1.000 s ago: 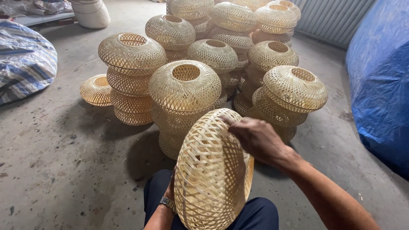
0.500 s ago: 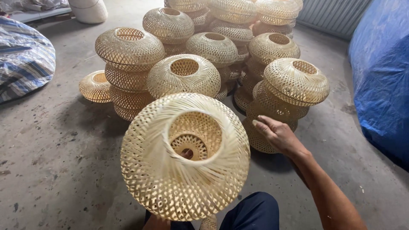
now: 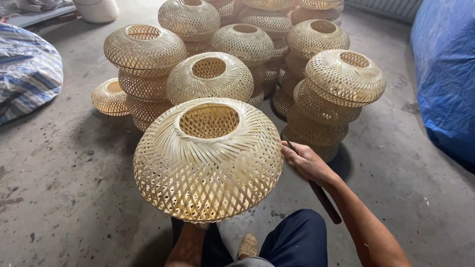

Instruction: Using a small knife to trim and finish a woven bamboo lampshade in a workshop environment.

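The right hand (image 3: 307, 160) grips a dark rod (image 3: 321, 198) beside the shade (image 3: 208, 158). The left hand is hidden beneath it; grip unclear. Bare floor (image 3: 64, 188) lies left.

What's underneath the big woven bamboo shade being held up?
Under the bamboo shade, the left forearm rises to it; the left hand itself is covered. Below lie dark trousers and concrete floor.

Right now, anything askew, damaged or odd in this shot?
The top shade on the right stack sits tilted, not level like the others. One small shade lies alone on the floor, left of the stacks. The held shade shows no visible damage.
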